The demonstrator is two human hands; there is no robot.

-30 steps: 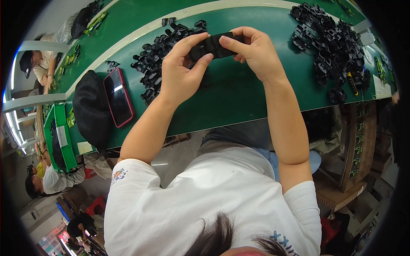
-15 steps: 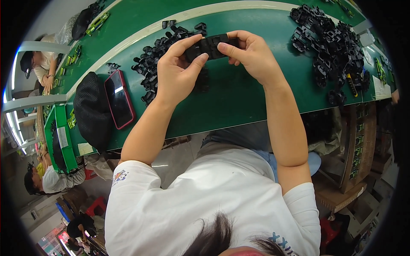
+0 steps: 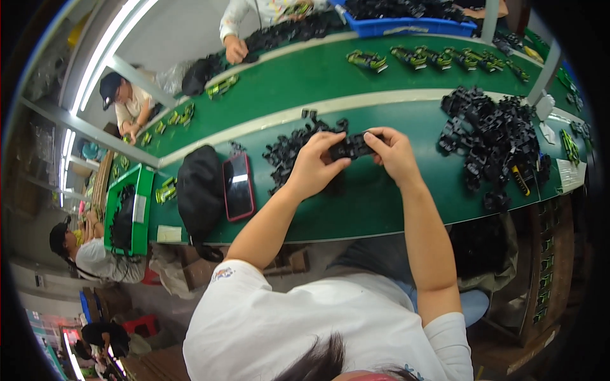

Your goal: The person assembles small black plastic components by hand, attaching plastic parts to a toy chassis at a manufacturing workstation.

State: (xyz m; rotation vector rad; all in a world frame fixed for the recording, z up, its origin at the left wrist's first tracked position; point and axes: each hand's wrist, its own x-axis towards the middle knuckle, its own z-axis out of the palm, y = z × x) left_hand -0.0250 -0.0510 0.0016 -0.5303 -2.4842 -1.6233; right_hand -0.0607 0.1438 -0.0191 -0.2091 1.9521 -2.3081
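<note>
Both of my hands grip one black plastic part (image 3: 351,147) above the green table. My left hand (image 3: 316,164) holds its left end between thumb and fingers. At the other end, my right hand (image 3: 392,152) pinches the part with thumb and fingertips. Fine details of the part are too dark to make out. Just behind and left of my left hand lies a loose pile of small black plastic parts (image 3: 284,155). A larger heap of black plastic parts (image 3: 489,133) spreads out to the right.
On the left are a phone in a red case (image 3: 239,187), a black cloth bag (image 3: 201,193) and a green bin (image 3: 141,219). A yellow-black cutter (image 3: 521,180) lies by the right heap. Green-and-black assemblies (image 3: 438,58) sit on the far belt; a blue crate (image 3: 406,26) and co-workers are beyond.
The view has tilted up, showing more of the far belt, blue crate and a co-worker. Both hands still hold the black part; the left thumb now points along its near edge.
</note>
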